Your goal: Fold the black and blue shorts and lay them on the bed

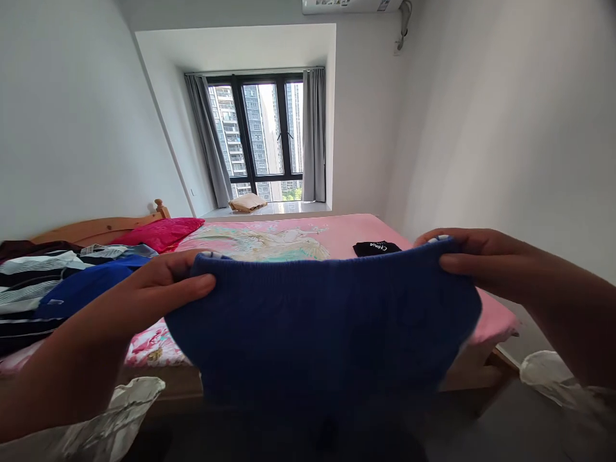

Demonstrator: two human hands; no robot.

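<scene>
Stretched out in front of me hangs a pair of blue shorts (327, 321) with a gathered elastic waistband at the top. My left hand (168, 282) pinches one end of the waistband between thumb and fingers. The other end is gripped by my right hand (469, 256) in the same way. Bits of a white patterned inside show at both gripped corners. The lower part of the garment falls into shadow, so its legs are hard to make out. Behind it lies the bed, partly hidden by the cloth.
A pink patterned bedsheet (346, 231) covers the bed. On it are a heap of clothes (91, 282) at the left, a magenta pillow (163, 234) and a folded black garment (378, 248). A beige folded item (248, 203) rests on the windowsill (289, 207).
</scene>
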